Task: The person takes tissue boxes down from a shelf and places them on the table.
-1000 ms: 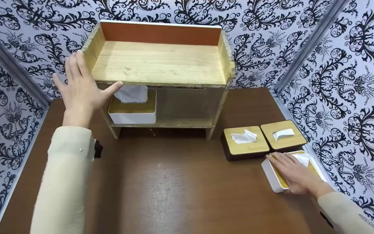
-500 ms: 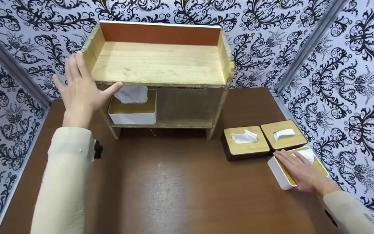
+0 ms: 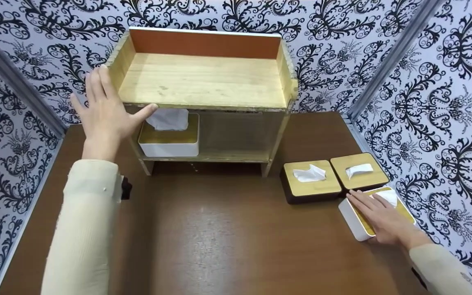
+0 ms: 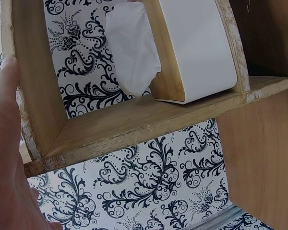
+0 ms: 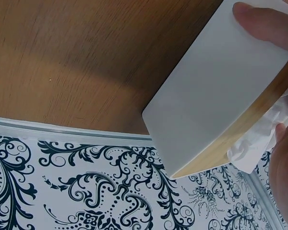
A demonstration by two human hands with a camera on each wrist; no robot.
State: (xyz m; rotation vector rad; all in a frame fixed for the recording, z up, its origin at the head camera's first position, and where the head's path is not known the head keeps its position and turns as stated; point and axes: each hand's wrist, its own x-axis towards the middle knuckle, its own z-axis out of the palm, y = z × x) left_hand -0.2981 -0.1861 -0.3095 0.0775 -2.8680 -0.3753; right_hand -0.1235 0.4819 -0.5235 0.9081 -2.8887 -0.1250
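My left hand rests on the upper left corner of a small wooden shelf, fingers spread, thumb by the top board's front edge. Beneath that board, on the left of the lower level, stands a white tissue box with a wood lid and a tissue poking up. On the right, my right hand grips another white tissue box across its lid. In the right wrist view, the thumb presses the white side wall. The far fingertips are partly hidden there.
Two dark tissue boxes with wood lids, one left and one right, stand just behind the held box. Patterned walls enclose the brown table at the back and sides. A metal strip runs along the right table edge.
The right hand has shifted the white tissue box slightly right and back, against the right wall, then held nearly still. My left hand has stayed on the shelf.
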